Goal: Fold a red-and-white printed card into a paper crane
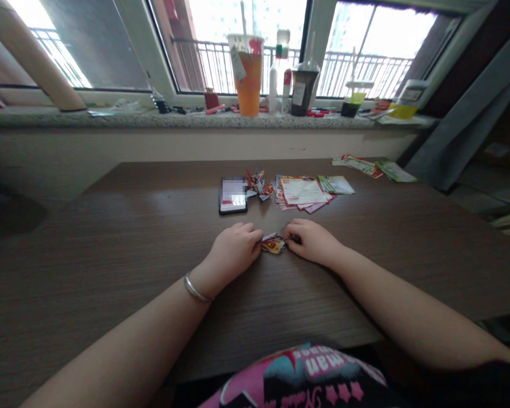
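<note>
A small folded piece of colourful printed paper (273, 245), yellow, red and blue, lies low over the table between my two hands. My left hand (239, 245), with a silver bangle at the wrist, pinches its left end. At its right end are the curled fingers of my right hand (309, 240), closed on the paper's edge. Just beyond my hands sit a phone (233, 195) with a lit, partly blurred screen and a little heap of folded printed paper pieces (259, 185).
Flat printed sheets (304, 191) and a green packet (336, 184) lie beyond my right hand on the brown table (153, 226). More packets (361, 165) are at the far right edge. The windowsill (174, 118) holds an orange drink cup (250, 79), a dark drink cup (304, 88) and bottles.
</note>
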A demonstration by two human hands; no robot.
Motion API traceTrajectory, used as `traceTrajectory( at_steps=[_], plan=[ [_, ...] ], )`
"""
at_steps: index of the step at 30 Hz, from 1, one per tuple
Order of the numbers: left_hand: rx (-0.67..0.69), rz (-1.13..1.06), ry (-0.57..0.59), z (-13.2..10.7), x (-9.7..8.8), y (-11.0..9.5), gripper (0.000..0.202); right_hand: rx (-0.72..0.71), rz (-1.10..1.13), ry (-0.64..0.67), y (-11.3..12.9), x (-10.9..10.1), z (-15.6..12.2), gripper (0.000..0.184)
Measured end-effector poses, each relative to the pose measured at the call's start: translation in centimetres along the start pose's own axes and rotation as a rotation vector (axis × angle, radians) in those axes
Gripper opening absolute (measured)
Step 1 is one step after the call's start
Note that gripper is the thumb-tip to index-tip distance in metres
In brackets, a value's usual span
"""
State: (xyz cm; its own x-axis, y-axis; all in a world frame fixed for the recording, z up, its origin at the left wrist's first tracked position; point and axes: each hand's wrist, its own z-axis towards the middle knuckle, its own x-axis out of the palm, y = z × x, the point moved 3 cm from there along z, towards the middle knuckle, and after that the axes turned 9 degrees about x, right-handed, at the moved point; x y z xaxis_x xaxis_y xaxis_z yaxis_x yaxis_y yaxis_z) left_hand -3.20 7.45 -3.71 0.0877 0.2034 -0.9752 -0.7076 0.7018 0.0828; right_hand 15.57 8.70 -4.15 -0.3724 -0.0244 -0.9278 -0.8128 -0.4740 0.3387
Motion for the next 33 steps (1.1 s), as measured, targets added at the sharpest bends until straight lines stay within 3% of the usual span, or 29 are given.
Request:
traceTrajectory(
  at_steps=[6, 13, 21, 26, 33],
  plan=[
    [-0.018, -0.161, -0.065, 0.2, 0.4, 0.5, 0.011, 0.064, 0.033, -0.022, -0.4, 0.0, 0.1, 0.005],
    [0.153, -0.336, -0.066, 0.3, 0.7, 0.6, 0.026, -0.075, -0.006, 0.002, 0.0, -0.2, -0.4, 0.018],
    [-0.177, -0.842, -0.107, 0.5, 1.3, 1.8, 0.019, -0.007, 0.138, -0.059, 0.1, -0.6, -0.4, 0.019],
    [-0.218, -1.074, -0.074, 0.5, 0.8, 1.8, 0.03, 0.078, 0.285, -0.075, -0.1, -0.3, -0.3, 0.009],
    [-0.211, -0.878, -0.067, 0.6, 1.0, 1.4, 0.029, 0.21, 0.421, 0.012, -0.7, 0.5, 0.0, 0.012]
  ],
)
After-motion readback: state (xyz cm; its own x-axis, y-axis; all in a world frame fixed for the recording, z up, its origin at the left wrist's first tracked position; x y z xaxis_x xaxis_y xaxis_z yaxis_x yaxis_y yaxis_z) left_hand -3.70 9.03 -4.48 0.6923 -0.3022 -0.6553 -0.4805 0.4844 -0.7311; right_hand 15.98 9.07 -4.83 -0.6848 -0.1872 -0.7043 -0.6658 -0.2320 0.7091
